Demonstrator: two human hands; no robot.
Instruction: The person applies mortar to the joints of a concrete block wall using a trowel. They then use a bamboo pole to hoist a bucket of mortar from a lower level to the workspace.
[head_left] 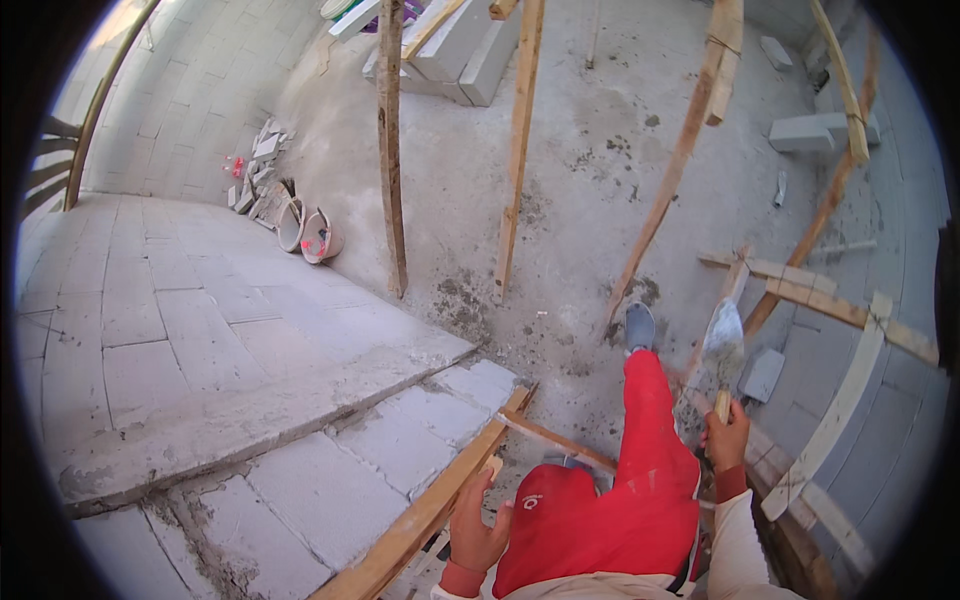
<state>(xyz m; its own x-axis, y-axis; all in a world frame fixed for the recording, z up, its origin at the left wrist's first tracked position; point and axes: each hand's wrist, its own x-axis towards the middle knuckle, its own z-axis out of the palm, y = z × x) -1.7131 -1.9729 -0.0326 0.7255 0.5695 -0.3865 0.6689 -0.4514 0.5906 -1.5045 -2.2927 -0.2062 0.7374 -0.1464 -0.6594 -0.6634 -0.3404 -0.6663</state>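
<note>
Trowel (723, 347) gripped in right hand (726, 440), left hand (478, 532) half-curled, perhaps touching timber (426, 520).

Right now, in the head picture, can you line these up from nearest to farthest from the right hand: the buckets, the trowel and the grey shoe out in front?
From the right hand:
1. Trowel: gripped in that hand, so nearest.
2. Grey shoe: ahead and a bit left.
3. Buckets: far over left, beside the rubble.

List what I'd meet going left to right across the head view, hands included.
Buckets → upright wooden post → left hand → grey shoe → right hand gripping trowel → pale wooden strip.
</note>
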